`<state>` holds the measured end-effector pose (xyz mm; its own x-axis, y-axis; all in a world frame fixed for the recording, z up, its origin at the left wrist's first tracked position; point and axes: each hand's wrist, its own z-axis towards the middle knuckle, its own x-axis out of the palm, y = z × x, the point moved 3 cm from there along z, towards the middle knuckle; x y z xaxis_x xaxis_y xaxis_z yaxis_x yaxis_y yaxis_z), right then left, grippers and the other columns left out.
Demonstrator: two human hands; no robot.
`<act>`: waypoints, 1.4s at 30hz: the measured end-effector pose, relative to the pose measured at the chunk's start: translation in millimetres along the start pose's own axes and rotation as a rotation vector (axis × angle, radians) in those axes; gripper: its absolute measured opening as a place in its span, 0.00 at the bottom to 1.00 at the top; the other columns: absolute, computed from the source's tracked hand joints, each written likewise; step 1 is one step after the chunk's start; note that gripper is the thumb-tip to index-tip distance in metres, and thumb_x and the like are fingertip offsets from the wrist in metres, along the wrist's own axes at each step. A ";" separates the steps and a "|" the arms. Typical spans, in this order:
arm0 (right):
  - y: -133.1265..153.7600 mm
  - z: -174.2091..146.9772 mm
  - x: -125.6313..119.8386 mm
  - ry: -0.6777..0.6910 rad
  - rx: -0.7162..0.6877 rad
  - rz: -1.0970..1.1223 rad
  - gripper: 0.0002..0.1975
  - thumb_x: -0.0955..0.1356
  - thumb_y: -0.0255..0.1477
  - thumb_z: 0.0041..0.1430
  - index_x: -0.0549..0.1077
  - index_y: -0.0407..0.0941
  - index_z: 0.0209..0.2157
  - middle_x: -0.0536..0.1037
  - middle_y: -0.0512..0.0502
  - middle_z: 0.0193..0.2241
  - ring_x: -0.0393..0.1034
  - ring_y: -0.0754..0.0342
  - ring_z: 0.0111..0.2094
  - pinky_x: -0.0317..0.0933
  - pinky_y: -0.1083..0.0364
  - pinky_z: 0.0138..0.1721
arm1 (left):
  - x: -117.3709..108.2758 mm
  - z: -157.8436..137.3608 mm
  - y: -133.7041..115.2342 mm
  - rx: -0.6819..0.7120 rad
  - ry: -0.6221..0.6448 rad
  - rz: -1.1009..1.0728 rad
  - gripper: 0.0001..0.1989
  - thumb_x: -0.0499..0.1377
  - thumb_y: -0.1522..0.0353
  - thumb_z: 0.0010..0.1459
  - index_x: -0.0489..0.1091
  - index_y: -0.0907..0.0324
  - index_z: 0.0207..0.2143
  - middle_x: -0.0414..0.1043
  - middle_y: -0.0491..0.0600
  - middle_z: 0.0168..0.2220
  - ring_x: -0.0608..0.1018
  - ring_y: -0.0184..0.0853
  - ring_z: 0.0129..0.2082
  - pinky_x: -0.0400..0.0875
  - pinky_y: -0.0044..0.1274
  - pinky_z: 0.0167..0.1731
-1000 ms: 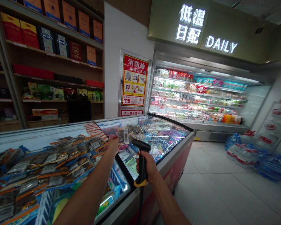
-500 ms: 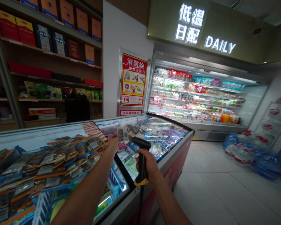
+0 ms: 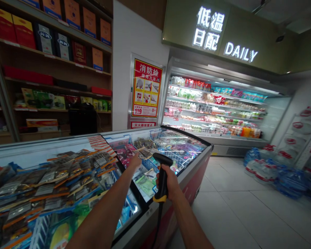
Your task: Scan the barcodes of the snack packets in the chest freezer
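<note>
My right hand (image 3: 171, 181) is wrapped round the handle of a black and yellow barcode scanner (image 3: 163, 185), its head pointing left and its cable hanging down. Ahead of it, my left hand (image 3: 136, 162) reaches over the chest freezer (image 3: 197, 173), fingers closed at the near edge of a flat food packet (image 3: 145, 152). The packet lies tilted, with a dark, partly clear face; my fingertips are partly hidden. On the freezer's left half many similar packets (image 3: 45, 176) with orange and blue edges are spread in overlapping rows.
Below the packets are wire baskets (image 3: 40, 230) and bagged goods (image 3: 145, 183) in the freezer. A lit refrigerated display (image 3: 212, 107) stands behind, shelves (image 3: 54, 55) with boxes at left. Water bottles (image 3: 290, 180) stand on the tiled floor (image 3: 230, 207) at right.
My left hand has moved right and slightly down with the packet, which has tipped from facing me to nearly flat. The scanner in my right hand has shifted slightly right.
</note>
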<state>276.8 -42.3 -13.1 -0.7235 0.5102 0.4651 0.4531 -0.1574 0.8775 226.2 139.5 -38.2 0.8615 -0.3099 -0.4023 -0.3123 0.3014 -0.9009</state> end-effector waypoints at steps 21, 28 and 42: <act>-20.6 -20.7 37.3 0.097 0.062 -0.043 0.13 0.63 0.38 0.43 0.63 0.43 0.24 0.65 0.54 0.11 0.59 0.60 0.11 0.52 0.61 0.10 | -126.2 -127.5 -11.5 0.200 0.529 0.889 0.25 0.59 0.69 0.36 0.65 0.61 0.42 0.67 0.55 0.44 0.69 0.39 0.43 0.61 0.24 0.41; -22.6 -29.3 40.2 0.091 0.030 -0.032 0.13 0.63 0.39 0.43 0.63 0.43 0.26 0.65 0.54 0.11 0.59 0.60 0.11 0.53 0.61 0.10 | -125.2 -123.5 -3.7 0.069 0.397 0.639 0.08 0.60 0.71 0.30 0.67 0.61 0.19 0.68 0.46 0.22 0.70 0.34 0.27 0.61 0.22 0.27; -18.6 -28.7 34.6 0.039 -0.016 0.100 0.15 0.64 0.40 0.41 0.64 0.43 0.27 0.65 0.55 0.12 0.59 0.60 0.11 0.52 0.61 0.11 | -79.5 -53.6 -7.6 -0.156 -0.110 -0.412 0.10 0.48 0.80 0.49 0.66 0.64 0.32 0.71 0.49 0.27 0.74 0.28 0.27 0.69 0.18 0.27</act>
<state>228.4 -45.9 -10.0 -0.6949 0.4575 0.5548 0.5165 -0.2194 0.8277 138.6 113.5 -8.1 0.9613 -0.2754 0.0070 0.0161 0.0311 -0.9994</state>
